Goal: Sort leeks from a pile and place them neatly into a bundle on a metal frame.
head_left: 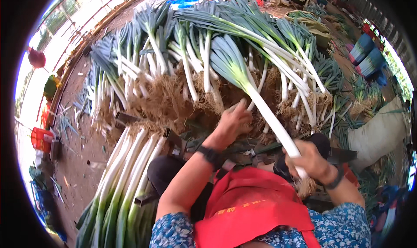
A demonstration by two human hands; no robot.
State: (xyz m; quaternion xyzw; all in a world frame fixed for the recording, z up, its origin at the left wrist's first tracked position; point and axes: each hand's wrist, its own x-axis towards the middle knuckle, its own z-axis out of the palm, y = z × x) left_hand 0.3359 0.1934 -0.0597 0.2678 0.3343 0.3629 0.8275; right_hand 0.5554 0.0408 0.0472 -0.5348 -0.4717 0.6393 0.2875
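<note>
Your right hand point(310, 160) closes on a leek point(260, 105) whose shank is white at your fingers, paling to green and then blue-green in the leaves beyond your fingertips. Below your fist its roots point(306, 186) are straw-brown. Your left hand point(232, 120) rests on tan, matted roots (white stalks above them). Black bands circle both wrists. Your apron point(252, 206) is red; your sleeves point(173, 233) are blue with a white floral print.

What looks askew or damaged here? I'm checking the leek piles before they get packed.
Nothing stands out. The right hand holds one leek by its white stalk near the roots; the left hand reaches into the untrimmed heap. A trimmed stack lies in a neat row at the left.
</note>
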